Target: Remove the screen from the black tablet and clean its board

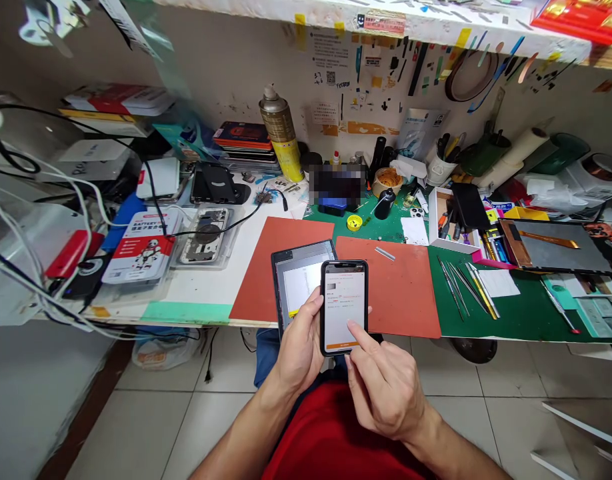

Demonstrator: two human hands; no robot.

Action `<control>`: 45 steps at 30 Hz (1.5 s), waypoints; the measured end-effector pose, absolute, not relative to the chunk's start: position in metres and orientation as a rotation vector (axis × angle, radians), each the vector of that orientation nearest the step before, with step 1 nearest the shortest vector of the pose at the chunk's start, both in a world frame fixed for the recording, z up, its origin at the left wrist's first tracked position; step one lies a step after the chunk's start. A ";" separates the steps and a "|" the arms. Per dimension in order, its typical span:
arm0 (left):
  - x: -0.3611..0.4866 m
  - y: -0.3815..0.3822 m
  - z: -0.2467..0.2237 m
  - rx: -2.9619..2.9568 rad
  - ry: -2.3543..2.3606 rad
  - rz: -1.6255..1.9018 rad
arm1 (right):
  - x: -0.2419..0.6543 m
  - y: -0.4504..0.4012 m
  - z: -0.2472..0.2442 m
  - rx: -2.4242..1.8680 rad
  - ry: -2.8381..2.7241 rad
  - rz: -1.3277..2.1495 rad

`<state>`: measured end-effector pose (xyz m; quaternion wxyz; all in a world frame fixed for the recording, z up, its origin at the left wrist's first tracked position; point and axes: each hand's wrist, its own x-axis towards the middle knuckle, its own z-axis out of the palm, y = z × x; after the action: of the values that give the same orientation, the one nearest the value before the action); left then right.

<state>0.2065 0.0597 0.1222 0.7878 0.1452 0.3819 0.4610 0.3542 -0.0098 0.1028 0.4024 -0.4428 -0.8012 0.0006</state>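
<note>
My left hand (300, 343) is closed around a black-edged smartphone (345, 300), held upright just past the bench's front edge. Its lit screen shows a pale page with an orange bar along the bottom; the text is too small to read. Over the lower screen, my right hand (386, 383) has its index finger stretched out, with the tip at the glass. The other fingers are curled, with nothing in them. Behind the phone, a tablet-like dark-framed panel (279, 267) lies on the reddish-brown mat (256, 280), partly hidden by the phone and my left hand.
Tweezers and slim tools (469, 287) lie right of the mat on a green surface (516, 320). A spray can (281, 133) stands at the back. Left are a red-and-white box (143, 247) and loose cables (76, 200). A shelf (336, 19) overhangs the bench.
</note>
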 end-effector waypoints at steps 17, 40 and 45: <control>0.205 0.060 0.124 0.299 0.811 1.006 | 0.354 -0.012 0.109 -1.056 -2.023 -0.037; 0.202 0.064 0.128 0.286 0.854 0.995 | 0.356 -0.024 0.100 -1.045 -2.040 -0.030; 0.203 0.064 0.127 0.280 0.824 1.008 | 0.354 -0.022 0.103 -1.068 -2.038 -0.021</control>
<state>0.2028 0.0635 0.1265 0.7865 0.1298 0.3820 0.4676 0.3541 -0.0216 0.1027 0.4080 -0.4237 -0.8087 -0.0084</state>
